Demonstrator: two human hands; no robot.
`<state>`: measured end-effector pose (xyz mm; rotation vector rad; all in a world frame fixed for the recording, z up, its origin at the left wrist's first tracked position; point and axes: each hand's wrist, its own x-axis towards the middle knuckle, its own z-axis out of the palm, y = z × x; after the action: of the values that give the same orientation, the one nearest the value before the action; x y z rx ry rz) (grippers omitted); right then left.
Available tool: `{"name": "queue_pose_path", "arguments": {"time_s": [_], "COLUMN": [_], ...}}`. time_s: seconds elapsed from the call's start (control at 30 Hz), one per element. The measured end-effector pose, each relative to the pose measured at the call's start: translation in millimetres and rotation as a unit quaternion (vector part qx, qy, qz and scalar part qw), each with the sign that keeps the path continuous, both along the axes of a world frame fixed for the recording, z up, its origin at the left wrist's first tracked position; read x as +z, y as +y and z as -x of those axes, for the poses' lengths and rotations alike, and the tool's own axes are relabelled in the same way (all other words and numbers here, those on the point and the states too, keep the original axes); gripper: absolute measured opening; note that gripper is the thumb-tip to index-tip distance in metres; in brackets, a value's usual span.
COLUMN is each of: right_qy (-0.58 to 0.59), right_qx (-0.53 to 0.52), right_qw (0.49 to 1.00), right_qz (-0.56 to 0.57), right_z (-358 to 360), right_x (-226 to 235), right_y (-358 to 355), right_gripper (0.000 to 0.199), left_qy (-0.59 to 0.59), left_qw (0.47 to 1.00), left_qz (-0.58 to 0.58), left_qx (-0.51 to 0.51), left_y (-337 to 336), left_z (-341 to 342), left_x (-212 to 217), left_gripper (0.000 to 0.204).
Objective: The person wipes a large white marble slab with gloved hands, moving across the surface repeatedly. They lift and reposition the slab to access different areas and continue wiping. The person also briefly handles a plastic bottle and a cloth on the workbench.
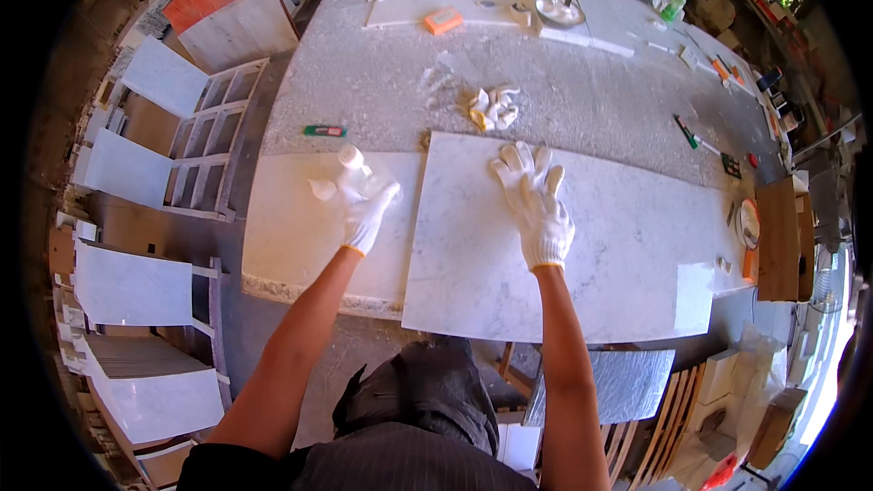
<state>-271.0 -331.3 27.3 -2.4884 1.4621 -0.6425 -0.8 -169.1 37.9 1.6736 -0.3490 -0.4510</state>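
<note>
A small white bottle is gripped in the gloved left hand, fingers wrapped round it, above the pale slab at the near left edge of the surface. The gloved right hand is laid flat, fingers spread, on the far part of the white marble slab that overhangs the near edge. A crumpled cloth lies just beyond that slab. The step in hand is judged to be the treating of the marble face; the slab should be kept steady while the bottle is brought across and tipped.
</note>
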Motion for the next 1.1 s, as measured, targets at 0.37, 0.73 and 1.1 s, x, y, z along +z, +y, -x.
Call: {"name": "queue_pose_path", "arguments": {"time_s": [0.37, 0.73, 1.1], "right_qy": [-0.049, -0.006, -0.174], "right_qx": [-0.061, -0.285, -0.280], "right_qw": [0.997, 0.953, 0.922], "right_qz": [-0.019, -0.103, -0.204], "right_z": [106.6, 153.9, -87.9], "right_x": [-17.1, -24.6, -15.8], "right_y": [68.8, 148.2, 318.2], "right_gripper": [0.022, 0.023, 0.021], "left_qy": [-0.197, -0.503, -0.597], "left_qw": [0.979, 0.702, 0.625], "left_qz": [-0.050, -0.077, -0.044], "left_qx": [-0.027, -0.498, -0.501], "left_y": [28.1, -7.8, -56.8], "left_z": [-1.9, 78.9, 82.7], "left_x": [-14.6, -26.7, -64.9], "left_gripper": [0.089, 0.056, 0.054]}}
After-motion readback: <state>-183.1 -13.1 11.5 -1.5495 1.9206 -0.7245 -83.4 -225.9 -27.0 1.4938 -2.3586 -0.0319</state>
